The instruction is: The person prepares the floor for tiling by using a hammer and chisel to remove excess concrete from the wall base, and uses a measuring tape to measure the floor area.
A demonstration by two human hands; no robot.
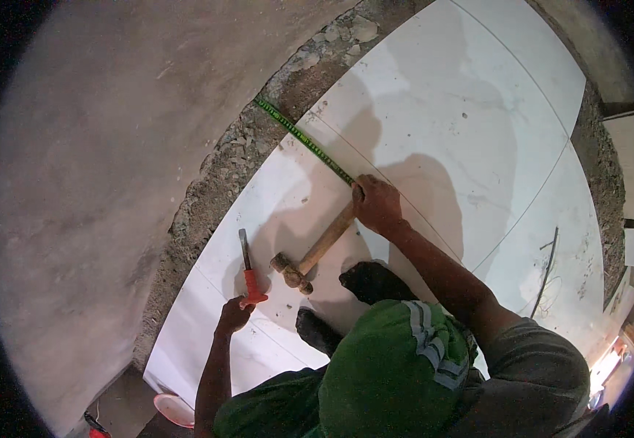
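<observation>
My left hand (pixel 235 315) is closed on the red-gripped chisel (pixel 250 279), over white tiles (pixel 434 109). My right hand (pixel 377 205) curls where hammer (pixel 328 237) and tape (pixel 307 141) meet it; which it grips, I cannot tell. The tape reaches the wall (pixel 112 146).

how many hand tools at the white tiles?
3 visible: a red-handled chisel in the left hand, a hammer with its handle reaching the right hand, and a green measuring tape stretched from that hand toward the wall. Others may be hidden.
</observation>
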